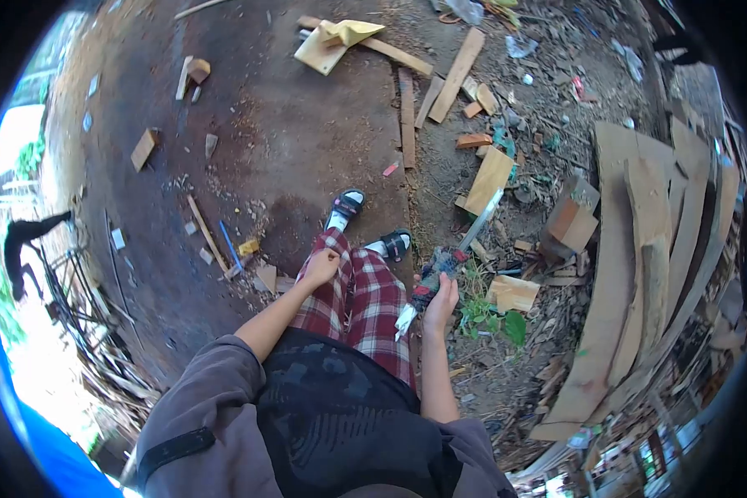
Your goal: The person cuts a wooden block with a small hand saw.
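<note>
My left hand (322,267) is curled closed over my left thigh, on the red plaid trousers (378,303); the inside of the fist is hidden. Beside my right knee, my right hand (442,305) grips a long tool (433,274) with a dark body, marked in red and blue-grey. A narrow silvery blade or bar (481,220) slants up and away from it, over the debris. White material (405,321) hangs at the tool's near end. I cannot tell the tool's exact kind. Both my feet, in dark sandals (347,205), stand near the edge of the brown floor.
Wooden boards (456,75) and a yellow-topped piece (336,43) lie ahead. A wooden block (488,180) and a larger block (570,217) sit on the littered ground at right. Long slabs (610,282) lean beyond them. Sticks and a blue rod (230,244) lie at left.
</note>
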A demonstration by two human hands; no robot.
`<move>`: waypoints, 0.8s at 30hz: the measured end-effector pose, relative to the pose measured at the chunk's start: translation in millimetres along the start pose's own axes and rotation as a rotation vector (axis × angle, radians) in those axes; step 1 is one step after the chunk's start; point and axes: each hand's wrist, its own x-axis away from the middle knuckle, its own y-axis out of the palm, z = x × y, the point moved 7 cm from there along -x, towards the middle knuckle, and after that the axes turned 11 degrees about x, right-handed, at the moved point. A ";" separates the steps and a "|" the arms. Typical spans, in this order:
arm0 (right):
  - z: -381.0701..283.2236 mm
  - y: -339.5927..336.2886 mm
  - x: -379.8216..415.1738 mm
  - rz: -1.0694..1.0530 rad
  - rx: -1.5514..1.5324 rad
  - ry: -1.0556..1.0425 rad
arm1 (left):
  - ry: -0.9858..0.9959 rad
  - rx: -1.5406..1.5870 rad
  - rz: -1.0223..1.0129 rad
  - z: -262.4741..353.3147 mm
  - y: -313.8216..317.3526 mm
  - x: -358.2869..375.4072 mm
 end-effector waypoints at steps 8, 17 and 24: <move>-50.0 88.8 -0.2 -0.197 0.246 -0.108 | 0.006 -0.193 -0.050 -86.7 -0.2 14.9; -48.5 180.5 12.7 -0.465 0.431 -0.153 | -0.262 0.253 0.172 -105.3 -45.4 51.8; -42.6 227.5 57.8 -0.640 0.408 -0.146 | -0.201 0.382 0.385 -185.6 -21.8 70.8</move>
